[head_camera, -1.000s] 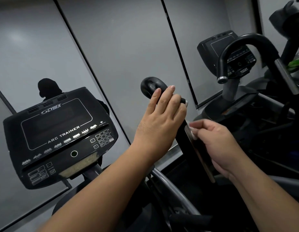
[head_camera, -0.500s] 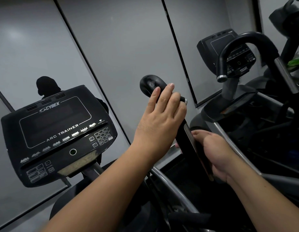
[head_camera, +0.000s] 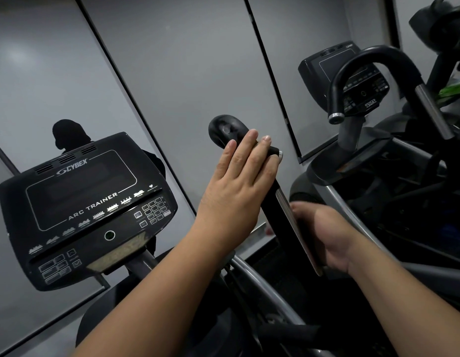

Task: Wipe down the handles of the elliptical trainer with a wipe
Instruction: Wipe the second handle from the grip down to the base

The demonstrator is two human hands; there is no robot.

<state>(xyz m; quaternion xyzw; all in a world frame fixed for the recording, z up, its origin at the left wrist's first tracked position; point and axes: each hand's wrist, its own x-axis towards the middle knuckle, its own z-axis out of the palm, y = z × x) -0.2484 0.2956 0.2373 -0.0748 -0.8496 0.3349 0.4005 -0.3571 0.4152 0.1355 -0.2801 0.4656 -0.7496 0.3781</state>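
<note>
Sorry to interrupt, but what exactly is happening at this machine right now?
A person stands at a Cybex Arc Trainer, its console to their left. Their left hand lies with straight fingers over the black handle grip near its top. Their right hand is wrapped around the same handle's shaft lower down. No wipe can be made out in either hand, so whether wiping is under way is unclear.

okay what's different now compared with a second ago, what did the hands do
The right hand slid down the black handle, from just under the left hand to lower on the shaft, gripping it. The left hand stayed flat against the upper handle, fingers straight. The console did not move. No wipe is visible.
</note>
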